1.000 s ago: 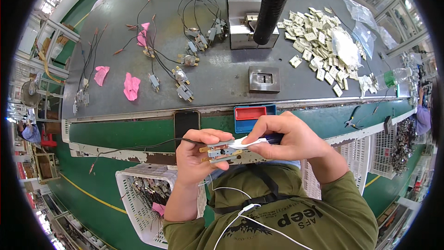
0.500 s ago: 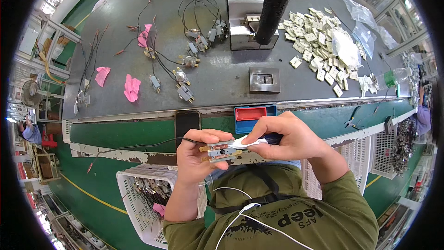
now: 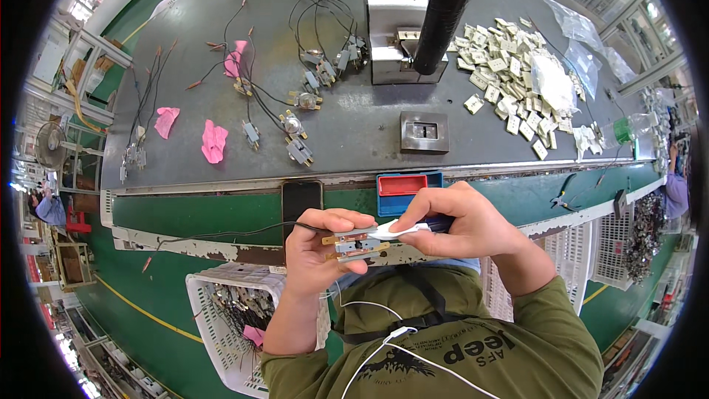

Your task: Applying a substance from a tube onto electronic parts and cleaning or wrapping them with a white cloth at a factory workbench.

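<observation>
My left hand [image 3: 314, 255] is closed around a small grey electrical part with copper-coloured and brass contacts [image 3: 356, 244]. From its left side a thin black wire [image 3: 229, 232] runs out to the left and ends in a reddish tip. Pinched between the thumb and forefinger of my right hand [image 3: 465, 222] is a white scrap of cloth or paper [image 3: 402, 230], which touches the right end of the grey part. A dark blue handle [image 3: 440, 222] shows partly within my right hand; the rest of it is hidden.
Wired parts [image 3: 299, 151] and pink scraps [image 3: 214, 142] lie on the dark table [image 3: 354, 133]. A metal block [image 3: 425, 133], a press [image 3: 405, 37] and a pile of white pieces [image 3: 509, 77] stand farther right. Below are a phone [image 3: 303, 199], a blue-and-red tray [image 3: 410, 183], pliers [image 3: 563, 193] and a crate [image 3: 221, 351].
Both hands keep their grips on the grey part and the white scrap. Things on the table appear slightly farther right and lower in the picture.
</observation>
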The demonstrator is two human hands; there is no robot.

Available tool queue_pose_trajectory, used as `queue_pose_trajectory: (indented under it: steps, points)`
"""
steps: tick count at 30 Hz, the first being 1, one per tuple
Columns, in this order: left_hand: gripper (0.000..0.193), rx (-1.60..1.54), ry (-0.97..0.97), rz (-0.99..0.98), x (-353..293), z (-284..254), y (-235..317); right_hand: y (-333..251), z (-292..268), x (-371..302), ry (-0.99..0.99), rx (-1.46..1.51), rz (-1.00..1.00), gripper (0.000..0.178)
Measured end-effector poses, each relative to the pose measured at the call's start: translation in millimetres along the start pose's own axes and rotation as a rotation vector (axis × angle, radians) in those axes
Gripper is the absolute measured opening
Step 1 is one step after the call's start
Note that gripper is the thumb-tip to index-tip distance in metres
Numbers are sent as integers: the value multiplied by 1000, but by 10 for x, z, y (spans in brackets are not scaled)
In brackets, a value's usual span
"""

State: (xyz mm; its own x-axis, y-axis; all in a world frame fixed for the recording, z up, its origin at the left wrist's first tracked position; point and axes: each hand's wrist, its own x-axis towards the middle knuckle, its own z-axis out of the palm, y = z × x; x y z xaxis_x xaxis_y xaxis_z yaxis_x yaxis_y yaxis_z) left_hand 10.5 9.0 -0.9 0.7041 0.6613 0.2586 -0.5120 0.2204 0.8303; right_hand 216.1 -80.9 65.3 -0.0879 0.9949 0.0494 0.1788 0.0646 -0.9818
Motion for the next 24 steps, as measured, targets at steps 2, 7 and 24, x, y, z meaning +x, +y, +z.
queue_pose_trajectory:
  steps: [2, 7, 24]
  points:
    - [51, -4, 3, -2, -3, -1, -5, -11, -11, 5, 8, 18, 36, 10]
    - [51, -3, -6, 8, 10, 14, -8, 4, -9, -19, 4, 2, 11, 9]
    - [52, 52, 14, 60, 10, 5, -19, 69, 56, -52, -32, -46, -39, 11]
